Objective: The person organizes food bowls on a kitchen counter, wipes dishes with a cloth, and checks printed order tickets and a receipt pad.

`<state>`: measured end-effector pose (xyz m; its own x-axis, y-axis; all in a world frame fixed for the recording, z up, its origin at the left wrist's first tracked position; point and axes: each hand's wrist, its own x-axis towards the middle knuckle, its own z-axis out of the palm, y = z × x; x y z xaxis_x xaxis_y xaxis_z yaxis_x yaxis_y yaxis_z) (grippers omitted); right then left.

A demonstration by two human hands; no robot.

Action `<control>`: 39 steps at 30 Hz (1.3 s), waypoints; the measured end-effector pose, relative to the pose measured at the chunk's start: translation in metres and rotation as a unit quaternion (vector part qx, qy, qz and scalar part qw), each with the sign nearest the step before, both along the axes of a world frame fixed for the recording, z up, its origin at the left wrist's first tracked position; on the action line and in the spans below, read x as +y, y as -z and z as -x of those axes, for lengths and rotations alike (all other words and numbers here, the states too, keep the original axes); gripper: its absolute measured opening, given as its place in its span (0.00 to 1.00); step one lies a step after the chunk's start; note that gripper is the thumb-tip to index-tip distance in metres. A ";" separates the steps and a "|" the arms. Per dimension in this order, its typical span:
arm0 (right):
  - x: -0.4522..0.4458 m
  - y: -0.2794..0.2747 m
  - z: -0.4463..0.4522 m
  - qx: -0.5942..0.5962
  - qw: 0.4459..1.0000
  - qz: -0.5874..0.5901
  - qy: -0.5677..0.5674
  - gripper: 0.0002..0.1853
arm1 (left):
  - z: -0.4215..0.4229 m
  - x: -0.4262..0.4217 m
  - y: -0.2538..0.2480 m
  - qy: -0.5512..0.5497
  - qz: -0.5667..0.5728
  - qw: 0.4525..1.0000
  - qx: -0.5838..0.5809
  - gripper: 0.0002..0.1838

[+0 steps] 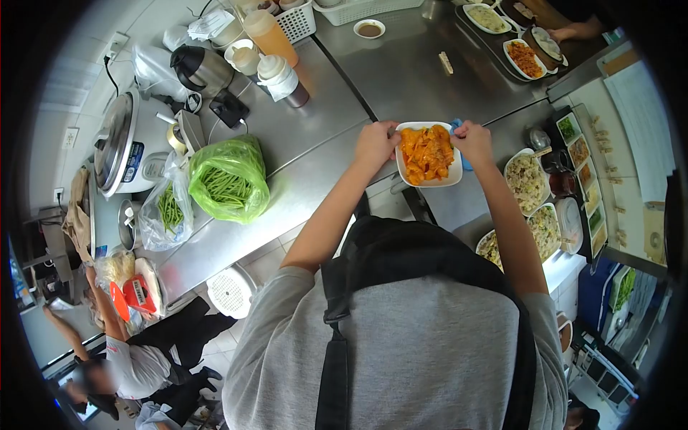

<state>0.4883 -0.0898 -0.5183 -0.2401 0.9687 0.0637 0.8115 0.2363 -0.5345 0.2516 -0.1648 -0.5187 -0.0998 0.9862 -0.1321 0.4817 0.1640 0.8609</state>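
A white square dish of orange, saucy food is in front of me, over the steel counter's near edge. My left hand is closed on the dish's left rim. At the opposite rim is my right hand, its fingers pinched together against the dish. Blue cloth shows above and below that hand; it appears bunched in the fingers, which partly hide it.
Bowls of fried rice stand at right beside a garnish tray. Green beans in a green bag, sauce bottles and a rice cooker sit left. Another person's hand is near a far tray; co-workers are lower left.
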 end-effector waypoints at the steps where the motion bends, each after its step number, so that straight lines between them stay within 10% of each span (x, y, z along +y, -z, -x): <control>1: -0.002 0.001 -0.001 -0.004 1.000 -0.001 0.001 0.10 | -0.002 -0.002 -0.001 -0.010 0.002 1.000 0.003 0.15; 8: -0.017 -0.029 -0.032 0.121 0.970 0.207 0.032 0.12 | -0.006 -0.005 0.000 -0.027 0.007 1.000 -0.001 0.14; 17: -0.029 0.044 -0.053 -0.045 0.991 -0.129 0.014 0.07 | -0.002 -0.007 0.000 0.016 0.065 0.996 -0.059 0.16; 26: -0.011 0.000 -0.046 0.229 0.950 0.195 0.085 0.13 | -0.004 -0.006 0.004 0.010 0.094 0.991 -0.096 0.18; 32: -0.018 -0.001 -0.029 0.058 0.998 0.012 -0.020 0.12 | -0.006 -0.008 0.004 0.010 0.075 0.992 -0.097 0.18; 35: -0.014 -0.049 -0.046 -0.122 0.943 0.309 -0.015 0.12 | -0.007 -0.010 0.000 -0.007 0.075 0.993 -0.094 0.16; 39: -0.033 -0.053 -0.065 -0.117 0.990 0.032 -0.071 0.15 | -0.004 -0.006 0.012 -0.027 0.073 0.992 -0.101 0.14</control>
<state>0.5532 -0.1224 -0.4657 -0.3752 0.9242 -0.0712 0.8761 0.3285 -0.3529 0.2559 -0.1707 -0.5306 -0.1087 0.9492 -0.2952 0.2881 0.3143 0.9045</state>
